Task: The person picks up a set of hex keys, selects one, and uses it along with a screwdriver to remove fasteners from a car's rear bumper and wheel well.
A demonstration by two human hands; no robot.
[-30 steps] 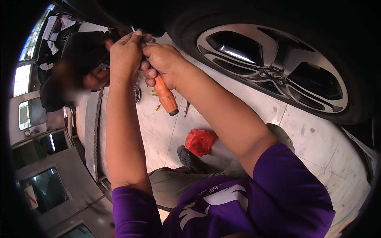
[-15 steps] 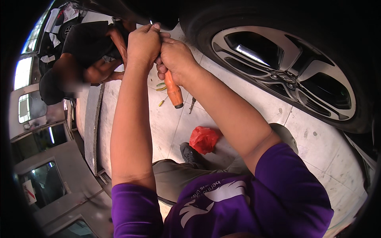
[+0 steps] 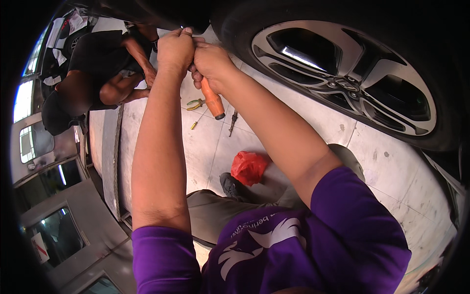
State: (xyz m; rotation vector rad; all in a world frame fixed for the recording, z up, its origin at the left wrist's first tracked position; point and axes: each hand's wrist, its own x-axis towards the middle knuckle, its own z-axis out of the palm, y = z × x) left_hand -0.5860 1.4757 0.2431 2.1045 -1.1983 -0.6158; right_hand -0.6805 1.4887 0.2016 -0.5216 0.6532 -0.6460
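My right hand [image 3: 213, 64] is wrapped round a large orange-handled screwdriver [image 3: 212, 100], its dark butt end pointing down toward me. The screwdriver's front end is hidden by my hands. Close against it, my left hand [image 3: 175, 51] is closed, thumb and fingers pressed together at the lower edge of a dark car body [image 3: 166, 14]. What the left fingers pinch is out of sight. Just to the right stands the car's tyre with its silver and black alloy wheel [image 3: 345, 83].
On the pale tiled floor lie green-and-yellow pliers [image 3: 196, 104], a small yellow-handled screwdriver [image 3: 195, 125], a thin dark tool [image 3: 233, 123] and a crumpled red plastic bag [image 3: 248, 168]. At the left, a person in dark clothes [image 3: 95, 51] crouches beside a long grey panel [image 3: 111, 157].
The view has shifted slightly, so the wheel and floor things sit a little further up and left. Both hands keep the same grip near the car's edge.
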